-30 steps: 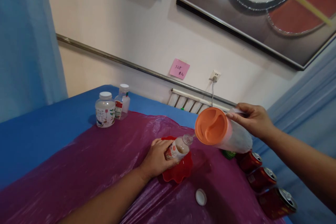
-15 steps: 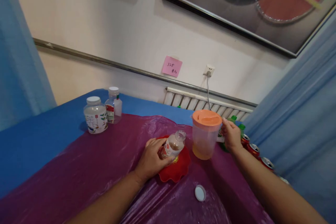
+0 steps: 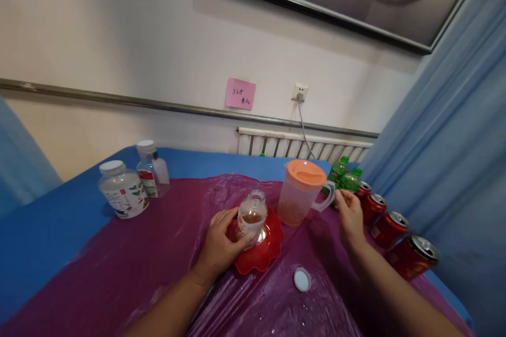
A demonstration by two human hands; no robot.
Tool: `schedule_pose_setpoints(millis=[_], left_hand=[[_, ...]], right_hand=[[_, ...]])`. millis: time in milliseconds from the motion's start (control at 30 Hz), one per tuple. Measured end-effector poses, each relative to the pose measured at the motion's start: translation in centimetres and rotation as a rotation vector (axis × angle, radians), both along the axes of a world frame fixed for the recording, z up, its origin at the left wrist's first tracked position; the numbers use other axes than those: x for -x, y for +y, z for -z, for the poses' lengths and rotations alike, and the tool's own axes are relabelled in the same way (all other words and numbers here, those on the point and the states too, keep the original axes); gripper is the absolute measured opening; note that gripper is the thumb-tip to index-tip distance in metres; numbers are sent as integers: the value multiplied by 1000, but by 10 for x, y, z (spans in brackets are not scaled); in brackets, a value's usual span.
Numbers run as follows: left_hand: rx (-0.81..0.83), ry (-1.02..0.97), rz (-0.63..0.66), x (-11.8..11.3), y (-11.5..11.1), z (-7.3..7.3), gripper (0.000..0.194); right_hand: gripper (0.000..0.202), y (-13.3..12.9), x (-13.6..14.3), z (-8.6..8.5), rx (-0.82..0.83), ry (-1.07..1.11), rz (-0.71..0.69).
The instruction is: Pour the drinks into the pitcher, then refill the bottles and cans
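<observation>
My left hand (image 3: 223, 242) is wrapped round a clear jar (image 3: 252, 218) without a lid, which holds some brownish liquid and stands upright over the red scalloped plate (image 3: 272, 239). To its right is a translucent pitcher (image 3: 294, 202) with an orange lid (image 3: 306, 172) and a little yellowish liquid at the bottom. Just right of the pitcher's handle, my right hand (image 3: 348, 216) is apart from it, fingers bent and thumb near the fingertips; whether they touch cannot be made out. A white cap (image 3: 302, 279) lies in front of the pitcher.
Two white-capped containers, a wide jar (image 3: 124, 195) and a bottle (image 3: 153, 174), stand at the left. Several red cans (image 3: 389, 229) and green bottles (image 3: 339, 168) line the right side. Purple plastic sheeting (image 3: 158, 253) covers much of the blue table (image 3: 197, 160).
My right hand has let go of the pitcher's handle. The jar in my left hand is more upright than before. The view has shifted, showing more of the cans.
</observation>
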State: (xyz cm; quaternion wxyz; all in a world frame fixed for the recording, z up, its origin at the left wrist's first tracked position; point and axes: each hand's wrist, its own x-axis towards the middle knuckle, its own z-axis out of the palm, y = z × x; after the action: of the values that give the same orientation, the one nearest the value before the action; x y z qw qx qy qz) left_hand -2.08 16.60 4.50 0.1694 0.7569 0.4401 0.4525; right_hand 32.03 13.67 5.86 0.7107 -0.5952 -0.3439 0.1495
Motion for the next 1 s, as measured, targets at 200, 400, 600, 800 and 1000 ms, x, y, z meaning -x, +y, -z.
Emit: schedule_pose_setpoints(millis=[200, 400, 600, 800, 1000], left_hand=[[32, -13, -52, 0, 4, 4, 55], [37, 7, -55, 1, 5, 6, 56], [89, -36, -70, 2, 5, 8, 58], [157, -88, -64, 0, 6, 9, 64], [77, -37, -31, -2, 0, 3, 58]], right_hand=[[33, -84, 43, 26, 307, -240, -393], [41, -115, 76, 29, 605, -767, -701], [37, -115, 79, 34, 640, -854, -698], [39, -111, 76, 36, 410, -614, -624], [25, -83, 83, 26, 175, -75, -632]])
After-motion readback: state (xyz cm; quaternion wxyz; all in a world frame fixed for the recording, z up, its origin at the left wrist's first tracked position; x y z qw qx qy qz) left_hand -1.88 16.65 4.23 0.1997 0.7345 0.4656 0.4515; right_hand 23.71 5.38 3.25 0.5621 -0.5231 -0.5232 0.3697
